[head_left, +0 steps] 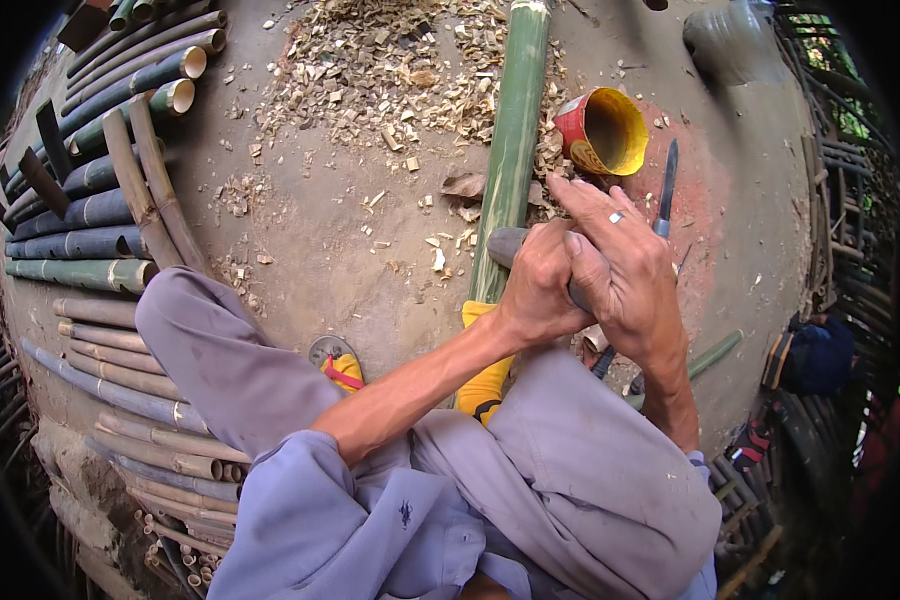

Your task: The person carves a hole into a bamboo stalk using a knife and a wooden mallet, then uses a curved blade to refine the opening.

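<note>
My left hand (538, 285) is closed around a dark grey, rounded piece (507, 246). One smooth end juts out past the fist toward the bamboo, and a bit more of it shows between the two hands. I cannot make out whether it is a stone or a tool's handle. My right hand (625, 265), with a ring on one finger, lies against the left fist with its fingers stretched out. Just left of the hands a green bamboo pole (515, 150) runs away from me, its near end at my yellow-socked foot (485, 375).
A red and yellow can (575, 135) lies tipped beyond my hands, with a knife (667, 190) to its right. Wood chips (390, 90) cover the far ground. Stacked bamboo poles (80, 215) line the left side. A grey pot-like vessel (735, 45) stands far right.
</note>
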`<action>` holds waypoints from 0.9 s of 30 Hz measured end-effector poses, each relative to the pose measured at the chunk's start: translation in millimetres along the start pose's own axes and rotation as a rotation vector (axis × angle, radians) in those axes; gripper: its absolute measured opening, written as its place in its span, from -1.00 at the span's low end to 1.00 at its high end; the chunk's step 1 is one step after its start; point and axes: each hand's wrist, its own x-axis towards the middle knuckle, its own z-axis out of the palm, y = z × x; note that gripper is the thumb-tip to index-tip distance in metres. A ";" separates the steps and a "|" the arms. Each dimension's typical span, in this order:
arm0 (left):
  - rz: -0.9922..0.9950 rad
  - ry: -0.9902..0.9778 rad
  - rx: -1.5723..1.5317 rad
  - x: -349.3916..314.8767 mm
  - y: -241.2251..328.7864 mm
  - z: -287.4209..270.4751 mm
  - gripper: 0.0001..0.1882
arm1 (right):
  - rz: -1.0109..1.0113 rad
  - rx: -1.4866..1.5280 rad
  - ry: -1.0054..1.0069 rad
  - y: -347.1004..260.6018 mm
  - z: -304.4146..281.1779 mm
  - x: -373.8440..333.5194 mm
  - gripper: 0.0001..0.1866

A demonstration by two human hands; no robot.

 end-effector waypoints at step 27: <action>-0.240 -0.253 -0.078 20.2 30.6 -16.3 -0.41 | 1.444 0.074 0.459 240.0 223.3 -357.2 -0.37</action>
